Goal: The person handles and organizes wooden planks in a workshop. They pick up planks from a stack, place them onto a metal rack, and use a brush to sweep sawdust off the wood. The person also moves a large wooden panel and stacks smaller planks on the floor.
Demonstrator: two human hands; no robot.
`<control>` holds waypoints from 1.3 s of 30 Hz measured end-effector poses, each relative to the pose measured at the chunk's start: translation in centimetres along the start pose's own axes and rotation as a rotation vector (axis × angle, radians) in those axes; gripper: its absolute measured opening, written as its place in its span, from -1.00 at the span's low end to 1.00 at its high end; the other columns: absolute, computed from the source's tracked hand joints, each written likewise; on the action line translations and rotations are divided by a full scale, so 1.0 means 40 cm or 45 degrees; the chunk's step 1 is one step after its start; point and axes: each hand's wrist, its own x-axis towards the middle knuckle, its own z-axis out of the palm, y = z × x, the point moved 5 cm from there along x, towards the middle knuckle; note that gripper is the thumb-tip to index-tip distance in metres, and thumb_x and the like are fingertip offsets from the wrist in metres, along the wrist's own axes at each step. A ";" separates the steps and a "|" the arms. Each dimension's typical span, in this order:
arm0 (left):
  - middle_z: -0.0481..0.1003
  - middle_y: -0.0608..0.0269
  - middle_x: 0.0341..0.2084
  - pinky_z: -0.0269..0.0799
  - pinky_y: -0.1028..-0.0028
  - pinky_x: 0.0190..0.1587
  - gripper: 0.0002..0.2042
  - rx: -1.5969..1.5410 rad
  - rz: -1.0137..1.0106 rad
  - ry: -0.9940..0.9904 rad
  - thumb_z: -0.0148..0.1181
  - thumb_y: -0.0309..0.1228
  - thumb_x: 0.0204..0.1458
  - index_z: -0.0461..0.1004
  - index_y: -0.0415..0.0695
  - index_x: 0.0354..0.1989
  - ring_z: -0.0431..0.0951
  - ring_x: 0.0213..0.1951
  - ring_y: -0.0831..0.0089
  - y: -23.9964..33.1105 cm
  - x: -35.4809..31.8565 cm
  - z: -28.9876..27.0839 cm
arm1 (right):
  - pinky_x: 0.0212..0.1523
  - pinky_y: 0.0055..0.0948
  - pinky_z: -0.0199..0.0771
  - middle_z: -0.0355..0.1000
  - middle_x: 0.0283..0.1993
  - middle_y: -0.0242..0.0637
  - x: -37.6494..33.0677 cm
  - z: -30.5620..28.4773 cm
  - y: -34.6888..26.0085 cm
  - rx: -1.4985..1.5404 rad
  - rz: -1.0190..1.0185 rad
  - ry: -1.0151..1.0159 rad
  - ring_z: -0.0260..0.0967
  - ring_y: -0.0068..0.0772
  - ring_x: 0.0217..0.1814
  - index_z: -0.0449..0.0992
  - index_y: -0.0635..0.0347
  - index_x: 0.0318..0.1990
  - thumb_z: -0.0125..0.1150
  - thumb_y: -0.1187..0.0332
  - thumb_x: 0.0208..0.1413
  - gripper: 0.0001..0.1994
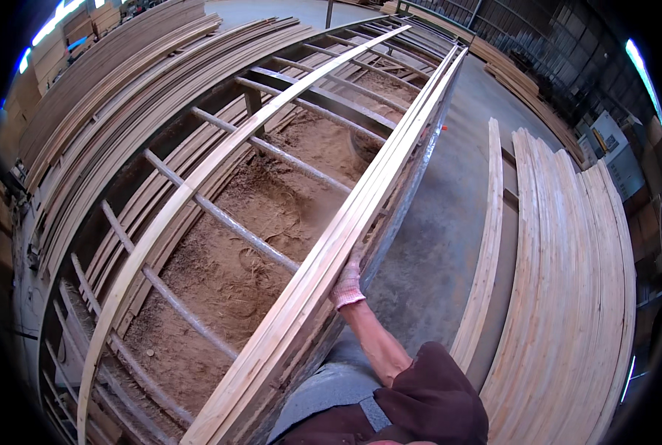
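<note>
Gloved right hand (348, 282) steadies a bundle of long pale wooden strips (361, 196) on the near rail of a grey metal rack (264, 144).

The strips lie stacked along the rack's right edge, their long axis running from the lower left near the person's body away to the upper right. The right hand, in a pale knit glove with a pink cuff, rests against the bundle's outer side about midway along, its fingers wrapped over the strips from the right; how tightly they close cannot be told. The left hand is out of view, so the right is the only hand at the strips. A single curved strip (197, 185) lies across the rack bars to the left, above brown sawdust (272, 215); a stack of pale boards (568, 282) lies well apart on the right.
</note>
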 end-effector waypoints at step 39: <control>0.37 -0.19 0.22 0.28 0.05 0.32 -0.08 -0.100 0.503 0.321 0.49 -0.09 -0.09 0.18 -0.10 0.46 0.34 0.28 -0.16 0.163 0.212 0.299 | 0.01 -0.16 0.66 0.57 0.00 -0.26 -0.006 -0.110 -0.011 -0.686 0.213 0.161 0.57 -0.26 -0.01 0.50 0.22 0.10 0.27 0.19 0.33 -0.65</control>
